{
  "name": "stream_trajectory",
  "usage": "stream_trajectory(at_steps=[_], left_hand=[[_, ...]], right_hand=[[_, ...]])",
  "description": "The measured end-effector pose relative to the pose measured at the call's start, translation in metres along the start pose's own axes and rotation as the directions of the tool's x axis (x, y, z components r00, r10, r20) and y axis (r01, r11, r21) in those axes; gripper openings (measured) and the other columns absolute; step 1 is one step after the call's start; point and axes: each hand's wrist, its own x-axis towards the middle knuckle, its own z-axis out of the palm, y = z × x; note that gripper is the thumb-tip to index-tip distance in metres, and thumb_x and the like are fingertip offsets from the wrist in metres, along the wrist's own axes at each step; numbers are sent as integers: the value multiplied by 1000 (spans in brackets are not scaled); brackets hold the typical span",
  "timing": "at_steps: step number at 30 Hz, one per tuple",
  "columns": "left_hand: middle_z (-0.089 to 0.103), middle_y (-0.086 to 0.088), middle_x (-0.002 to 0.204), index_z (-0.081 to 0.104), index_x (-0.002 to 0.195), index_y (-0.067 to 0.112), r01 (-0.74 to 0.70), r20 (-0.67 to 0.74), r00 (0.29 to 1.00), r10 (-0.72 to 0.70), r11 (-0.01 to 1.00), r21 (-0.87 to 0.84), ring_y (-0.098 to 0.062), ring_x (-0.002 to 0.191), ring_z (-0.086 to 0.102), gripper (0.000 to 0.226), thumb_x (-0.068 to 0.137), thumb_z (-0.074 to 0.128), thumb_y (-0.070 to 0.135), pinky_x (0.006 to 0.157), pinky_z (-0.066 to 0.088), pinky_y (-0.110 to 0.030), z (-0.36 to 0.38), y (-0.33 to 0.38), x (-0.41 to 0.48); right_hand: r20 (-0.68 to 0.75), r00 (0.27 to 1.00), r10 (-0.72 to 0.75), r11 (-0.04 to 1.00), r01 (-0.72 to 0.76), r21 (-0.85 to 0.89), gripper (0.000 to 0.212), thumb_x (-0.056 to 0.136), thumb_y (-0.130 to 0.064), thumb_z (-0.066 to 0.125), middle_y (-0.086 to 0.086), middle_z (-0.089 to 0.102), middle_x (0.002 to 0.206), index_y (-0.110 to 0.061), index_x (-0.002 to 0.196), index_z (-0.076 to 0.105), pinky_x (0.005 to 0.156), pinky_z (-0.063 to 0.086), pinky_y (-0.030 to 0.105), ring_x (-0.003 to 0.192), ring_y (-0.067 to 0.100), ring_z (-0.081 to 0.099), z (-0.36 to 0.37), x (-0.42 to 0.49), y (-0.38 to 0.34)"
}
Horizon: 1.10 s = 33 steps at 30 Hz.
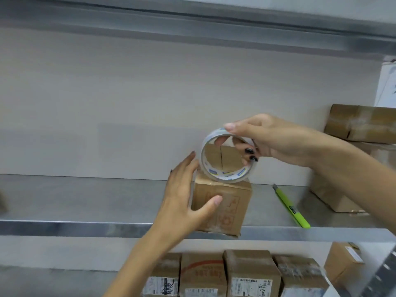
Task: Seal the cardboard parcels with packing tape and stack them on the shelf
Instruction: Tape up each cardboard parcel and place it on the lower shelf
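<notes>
Parcels in a row (252, 273) are nearest to me, on the level below my forearms. They are brown cartons standing side by side, several with printed labels on their near faces.

Above them runs the metal shelf (85, 228). At its front edge, between my two hands, stands the small parcel (225, 202) with its near bottom edge slightly over the rim. My left hand (184, 202) holds it by the near left corner: the thumb lies across the front face and the fingers run up the left side.

My right hand (267, 140) is just above the parcel and grips the tape roll (225, 176). The thumb presses on top of the outer rim and the fingers are hooked through the core. The roll stands on edge, its open centre facing me, and through it I see the seam between the top flaps. Its lower rim is at the parcel's top front edge; I cannot tell whether it touches.

Beyond and below my right wrist, a green utility knife (291, 207) lies flat on the shelf, well apart from the parcel. Farther out, behind my right forearm, the stacked parcels (364, 123) sit one upon another at the back.

Past both hands is the pale back wall (128, 93), and over it the metal upper shelf (192, 22).
</notes>
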Motion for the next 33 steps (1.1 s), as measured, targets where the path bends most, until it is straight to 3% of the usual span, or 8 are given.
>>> stream_trajectory(at_steps=[3,7,10,12,19,27,33], left_hand=[[53,22,133,47,130,38,64,91,995,-39,954,-292,6,126,46,59,77,71,43,99,38,-11,-6,0,15],[65,16,118,58,123,25,71,95,995,-38,929,-363,-1,112,60,53,74,75,38,88,45,-11,-5,-10,19],[65,16,114,60,117,24,67,82,996,-39,929,-363,1,107,61,51,72,73,42,84,46,-12,-6,-16,20],[61,18,122,62,117,25,48,63,998,-29,943,-328,8,117,53,50,71,73,43,89,42,-9,-7,-18,20],[58,19,129,64,115,24,-1,55,998,18,956,-293,13,124,44,50,70,74,44,94,40,-7,-3,-17,22],[55,22,131,63,116,30,1,61,998,16,965,-262,11,129,40,49,71,73,47,95,40,-8,-4,-18,23],[47,33,134,60,112,43,114,210,975,-68,970,-216,6,121,51,49,66,72,57,87,52,-21,-17,-13,30]], right_hand=[[48,999,15,993,-9,-117,39,89,-45,52,-5,43,52,-10,89,70,52,44,22,47,10,44,12,12,-11],[-9,1000,19,960,-21,-278,40,94,-42,51,-2,42,46,-11,72,63,51,39,26,43,14,39,14,14,-18],[-64,998,14,926,-37,-377,41,93,-36,55,2,39,43,-10,62,56,45,35,27,38,17,36,6,8,-23],[-110,993,40,874,-88,-477,43,92,-34,58,2,36,41,-10,57,52,40,31,23,36,16,32,-6,3,-24],[-135,959,248,767,-280,-577,51,91,-40,57,4,41,41,-14,47,52,40,32,22,35,16,37,-33,-15,10],[-131,921,368,744,-376,-552,48,90,-38,60,3,39,46,-14,49,51,40,28,21,38,15,33,-21,-15,55],[-135,913,384,774,-398,-492,46,88,-35,59,1,38,42,-16,47,49,39,28,18,35,14,31,-7,-15,64]])
